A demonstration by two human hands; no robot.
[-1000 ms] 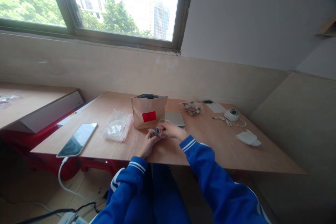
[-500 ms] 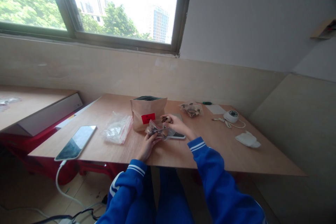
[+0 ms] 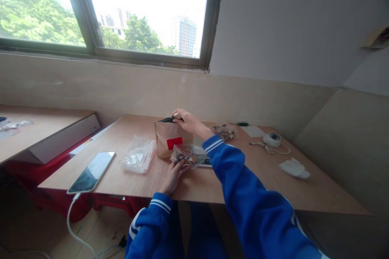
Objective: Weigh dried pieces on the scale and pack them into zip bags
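Observation:
A brown paper pouch (image 3: 164,139) with a red label (image 3: 174,143) stands upright with its top open. Above its mouth is my right hand (image 3: 184,119), fingers closed round a small cream-coloured piece (image 3: 176,116), perhaps dried mushroom. Other pieces in that hand, if any, are hidden. My left hand (image 3: 172,176) grips the near side of a clear zip bag (image 3: 186,156) of brown and cream pieces, in front of the pouch. Partly under that bag lies a flat device (image 3: 206,162) with a pale edge, mostly covered by the bag and my right arm.
Left of the pouch lies a crumpled clear bag (image 3: 139,157), then a phone (image 3: 92,172) with its charging cable (image 3: 70,214). At right are another filled zip bag (image 3: 225,132), white paper (image 3: 253,131), a white dome camera (image 3: 272,139) with its cable, and a crumpled tissue (image 3: 294,168).
My right hand has moved up and left from the zip bag to the pouch's mouth, carrying what it holds. My left hand stays on the zip bag. The view has tilted slightly upward.

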